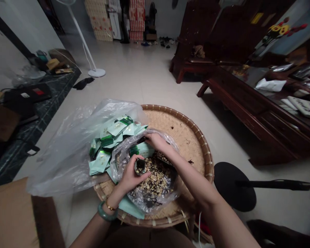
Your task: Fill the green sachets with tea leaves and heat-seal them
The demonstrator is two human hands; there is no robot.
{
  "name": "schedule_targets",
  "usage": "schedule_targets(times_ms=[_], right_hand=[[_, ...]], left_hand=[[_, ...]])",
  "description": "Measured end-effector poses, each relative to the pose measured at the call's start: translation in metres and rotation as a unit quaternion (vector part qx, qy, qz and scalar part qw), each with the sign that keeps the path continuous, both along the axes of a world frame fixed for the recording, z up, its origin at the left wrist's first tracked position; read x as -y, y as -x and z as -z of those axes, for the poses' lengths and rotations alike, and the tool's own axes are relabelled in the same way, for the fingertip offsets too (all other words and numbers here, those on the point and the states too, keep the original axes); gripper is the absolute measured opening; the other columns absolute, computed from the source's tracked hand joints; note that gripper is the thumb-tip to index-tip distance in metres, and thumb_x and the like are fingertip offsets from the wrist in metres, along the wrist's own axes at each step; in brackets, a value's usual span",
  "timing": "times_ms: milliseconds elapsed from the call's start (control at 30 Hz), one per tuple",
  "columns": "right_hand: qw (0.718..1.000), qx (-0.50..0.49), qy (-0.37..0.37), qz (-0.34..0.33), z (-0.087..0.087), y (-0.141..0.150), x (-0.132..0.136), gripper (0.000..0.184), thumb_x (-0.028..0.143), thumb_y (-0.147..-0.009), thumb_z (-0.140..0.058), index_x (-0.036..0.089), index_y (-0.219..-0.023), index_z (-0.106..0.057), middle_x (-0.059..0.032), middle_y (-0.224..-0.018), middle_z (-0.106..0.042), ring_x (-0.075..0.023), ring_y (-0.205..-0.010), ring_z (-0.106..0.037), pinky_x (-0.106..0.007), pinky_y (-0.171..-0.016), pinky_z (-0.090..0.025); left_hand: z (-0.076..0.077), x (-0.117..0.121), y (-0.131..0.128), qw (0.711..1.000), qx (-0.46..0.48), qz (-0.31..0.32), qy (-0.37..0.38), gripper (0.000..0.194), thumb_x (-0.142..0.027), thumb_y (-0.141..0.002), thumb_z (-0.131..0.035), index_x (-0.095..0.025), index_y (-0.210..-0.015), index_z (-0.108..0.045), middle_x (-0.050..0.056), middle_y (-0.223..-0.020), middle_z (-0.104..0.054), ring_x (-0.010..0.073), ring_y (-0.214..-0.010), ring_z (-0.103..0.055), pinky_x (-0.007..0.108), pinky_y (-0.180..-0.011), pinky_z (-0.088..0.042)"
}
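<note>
My left hand (133, 175) is wrapped round a small open sachet (140, 166), its mouth facing up and its inside dark. Below it, a clear plastic bag (157, 203) lies opened out, holding a loose mix of pale flakes and dark dried bits (155, 177). A stack of light green sachets (142, 150) stands inside the bag, behind the left hand. My right hand (156, 142) reaches over to the bag's far side, fingers bent together by some dark material; what they grip is hidden. Several filled-looking green sachets (116, 129) are heaped on the left.
A round woven bamboo tray (208, 151) carries all this, with dark crumbs scattered on its right side. A large clear plastic sheet (64, 162) spreads leftward. A black round base (234, 186) stands right, a cardboard box (11, 213) lower left, a wooden table (248, 113) beyond.
</note>
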State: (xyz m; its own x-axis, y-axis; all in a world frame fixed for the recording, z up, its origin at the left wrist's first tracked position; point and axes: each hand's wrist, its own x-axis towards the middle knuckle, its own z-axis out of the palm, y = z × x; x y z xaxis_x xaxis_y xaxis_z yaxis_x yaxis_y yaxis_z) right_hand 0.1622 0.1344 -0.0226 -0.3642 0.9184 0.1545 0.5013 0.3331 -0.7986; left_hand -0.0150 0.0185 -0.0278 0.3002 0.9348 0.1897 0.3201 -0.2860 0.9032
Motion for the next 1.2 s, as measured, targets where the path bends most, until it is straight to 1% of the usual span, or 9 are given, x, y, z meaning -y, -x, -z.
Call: schedule_targets(times_ms=[133,267,433,567,700,867,1033,1100,1200], right_hand=[[0.999,0.007,0.01,-0.035,0.006,0.016,-0.007,0.042,0.006,-0.051,-0.081,0.021,-0.09,-0.073,-0.0052,-0.096,-0.072,-0.0248,-0.093,-0.064,-0.035,-0.087,-0.047],[0.999,0.02,0.025,-0.023,0.012,0.012,0.002,0.025,0.007,-0.062,-0.075,0.018,-0.084,-0.072,-0.0046,-0.088,-0.072,-0.0219,-0.085,-0.064,-0.034,-0.083,-0.047],[0.998,0.018,0.058,0.005,0.017,0.005,0.005,0.01,0.024,-0.079,-0.065,0.02,-0.086,-0.071,-0.0021,-0.084,-0.071,-0.0185,-0.076,-0.062,-0.033,-0.076,-0.047],[0.997,0.006,0.072,0.041,0.016,0.011,0.002,0.009,0.014,-0.073,-0.066,0.019,-0.081,-0.069,-0.0006,-0.078,-0.069,-0.0176,-0.072,-0.06,-0.03,-0.074,-0.046],[0.994,-0.021,0.077,0.079,0.006,0.005,0.005,0.017,0.007,-0.07,-0.06,0.016,-0.082,-0.068,-0.0007,-0.077,-0.068,-0.0168,-0.071,-0.059,-0.028,-0.07,-0.046],[0.985,-0.078,0.104,0.114,-0.009,-0.017,0.031,0.021,0.02,-0.071,-0.065,0.014,-0.091,-0.068,-0.0001,-0.072,-0.064,-0.0145,-0.065,-0.056,-0.025,-0.061,-0.045],[0.931,-0.266,0.212,0.131,-0.026,-0.026,0.069,0.032,0.029,-0.07,-0.072,0.018,-0.099,-0.067,-0.0009,-0.083,-0.067,-0.0133,-0.073,-0.059,-0.028,-0.071,-0.048],[0.923,-0.3,0.195,0.141,-0.036,-0.024,0.083,0.03,0.029,-0.07,-0.072,0.02,-0.097,-0.066,-0.0011,-0.087,-0.067,-0.0135,-0.077,-0.06,-0.029,-0.074,-0.049],[0.938,-0.291,0.124,0.144,-0.052,-0.014,0.101,0.025,0.027,-0.075,-0.07,0.021,-0.099,-0.064,-0.0025,-0.094,-0.066,-0.0149,-0.083,-0.061,-0.03,-0.076,-0.05]], left_hand=[[0.0,-0.002,0.002,0.999,0.013,-0.003,0.029,0.039,-0.029,-0.07,-0.073,-0.019,-0.099,-0.049,0.003,-0.095,-0.055,0.0198,-0.091,-0.055,0.033,-0.083,-0.045],[0.002,-0.003,0.002,0.999,0.028,-0.011,0.043,0.044,-0.03,-0.068,-0.075,-0.019,-0.1,-0.049,0.005,-0.098,-0.057,0.0212,-0.094,-0.056,0.035,-0.084,-0.045],[-0.006,-0.003,0.004,0.999,0.015,-0.003,0.031,0.041,-0.031,-0.069,-0.075,-0.019,-0.099,-0.05,0.006,-0.098,-0.059,0.0226,-0.095,-0.058,0.036,-0.086,-0.045],[-0.015,-0.004,0.009,0.998,-0.038,0.001,0.048,0.042,-0.033,-0.07,-0.074,-0.019,-0.101,-0.05,0.005,-0.1,-0.06,0.0227,-0.096,-0.058,0.036,-0.086,-0.045],[-0.016,-0.004,0.014,0.995,-0.062,-0.028,0.072,0.047,-0.036,-0.064,-0.077,-0.02,-0.1,-0.051,0.003,-0.096,-0.06,0.0222,-0.092,-0.058,0.035,-0.082,-0.045],[-0.009,-0.005,0.01,0.994,-0.036,-0.046,0.089,0.049,-0.035,-0.061,-0.08,-0.02,-0.098,-0.05,0.001,-0.091,-0.059,0.0204,-0.086,-0.058,0.032,-0.077,-0.045],[-0.008,-0.004,0.001,0.997,-0.017,-0.042,0.059,0.05,-0.033,-0.061,-0.081,-0.02,-0.099,-0.051,0.002,-0.097,-0.059,0.0205,-0.09,-0.057,0.032,-0.08,-0.044],[-0.008,-0.004,-0.001,0.998,-0.012,-0.04,0.055,0.052,-0.032,-0.06,-0.081,-0.02,-0.101,-0.051,0.003,-0.099,-0.059,0.0209,-0.092,-0.057,0.032,-0.081,-0.044],[-0.004,-0.003,-0.001,0.998,-0.009,-0.04,0.052,0.053,-0.031,-0.06,-0.082,-0.021,-0.102,-0.053,0.004,-0.102,-0.06,0.0222,-0.095,-0.057,0.034,-0.084,-0.045]])
